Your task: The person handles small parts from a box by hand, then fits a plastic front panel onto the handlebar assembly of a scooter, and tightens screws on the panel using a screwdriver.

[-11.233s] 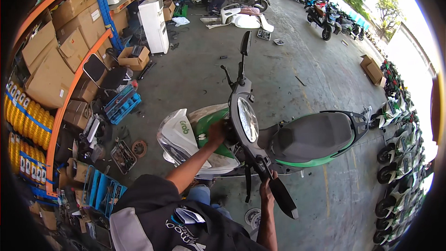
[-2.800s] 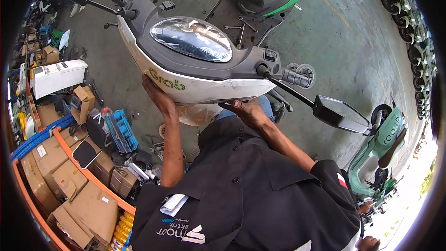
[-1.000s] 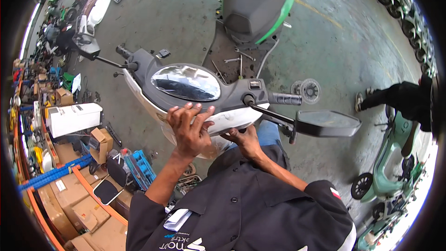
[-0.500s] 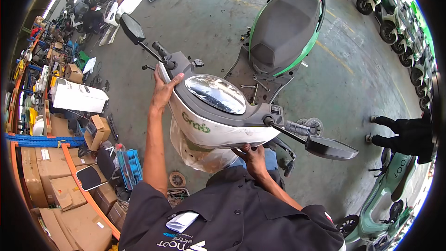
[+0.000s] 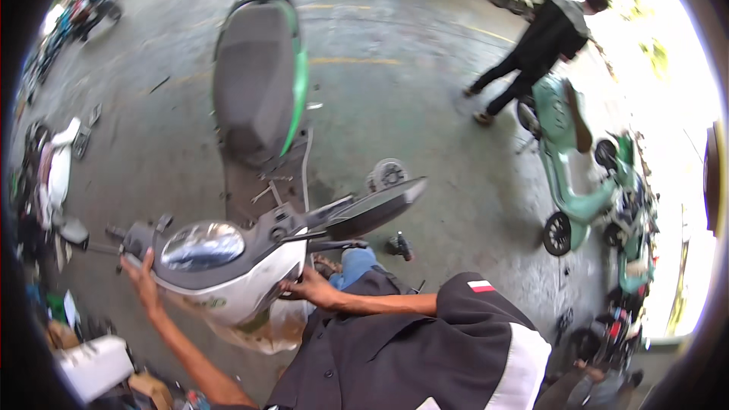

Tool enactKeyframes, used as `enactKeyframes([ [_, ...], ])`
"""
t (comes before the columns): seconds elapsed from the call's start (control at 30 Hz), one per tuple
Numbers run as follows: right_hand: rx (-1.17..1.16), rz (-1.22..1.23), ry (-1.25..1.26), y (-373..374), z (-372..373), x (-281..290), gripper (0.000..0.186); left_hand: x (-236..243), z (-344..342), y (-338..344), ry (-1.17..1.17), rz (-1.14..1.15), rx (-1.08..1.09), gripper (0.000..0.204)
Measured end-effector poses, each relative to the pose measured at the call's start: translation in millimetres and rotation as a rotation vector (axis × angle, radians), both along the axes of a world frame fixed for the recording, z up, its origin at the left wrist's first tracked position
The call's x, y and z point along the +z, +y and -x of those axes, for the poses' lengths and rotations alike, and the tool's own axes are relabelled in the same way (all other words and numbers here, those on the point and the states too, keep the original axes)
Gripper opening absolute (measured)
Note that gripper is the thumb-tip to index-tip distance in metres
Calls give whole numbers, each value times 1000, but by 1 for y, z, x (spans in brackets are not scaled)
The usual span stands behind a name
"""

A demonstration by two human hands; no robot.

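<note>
A scooter's white and grey handlebar cover (image 5: 250,281), with a shiny oval display (image 5: 203,245) on top, is in front of me at lower left. My left hand (image 5: 142,277) grips its left end, fingers up along the edge. At the right end, my right hand (image 5: 311,288) has hold of the lower edge of the white panel; some fingertips are hidden behind it. Clear plastic wrap (image 5: 262,338) hangs under the panel. A dark mirror (image 5: 380,209) juts out on the right and another mirror (image 5: 74,231) on the left.
Beyond the cover are the scooter's footboard with a wrench (image 5: 263,194) and its grey seat (image 5: 254,80) with green trim. A person in dark clothes (image 5: 547,38) stands by a mint scooter (image 5: 569,175) at right. A white box (image 5: 95,368) sits at lower left.
My view has swung to the right, so the scooter now lies further left and looks turned. My right hand is now at the cover's right end; both hands still hold the cover.
</note>
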State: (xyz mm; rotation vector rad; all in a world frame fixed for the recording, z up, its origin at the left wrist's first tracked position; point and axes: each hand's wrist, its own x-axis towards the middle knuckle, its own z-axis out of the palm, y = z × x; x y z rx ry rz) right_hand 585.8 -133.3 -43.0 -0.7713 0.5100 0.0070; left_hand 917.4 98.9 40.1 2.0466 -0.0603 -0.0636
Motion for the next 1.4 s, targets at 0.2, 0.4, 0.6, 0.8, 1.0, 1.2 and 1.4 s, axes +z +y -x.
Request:
enactKeyframes([
  [0.2,27,14,-25,-4,-1,18,82,-25,-27,23,-163,-76,-106,69],
  [0.4,69,39,-39,-1,-1,10,96,-101,-107,97,-300,263,-212,51],
  [0.6,58,68,14,-5,0,16,89,-60,-115,52,-271,64,-452,53],
  [0.8,92,-73,-23,2,-2,23,62,28,-53,12,-222,48,-383,39],
  [1.0,-48,63,-87,7,-2,28,84,5,-18,-28,-140,-175,391,71],
  [1.2,30,120,-47,-10,11,-12,95,31,79,-14,296,173,316,138],
  [1.4,135,121,41,-21,6,38,81,25,53,-21,272,149,244,136],
])
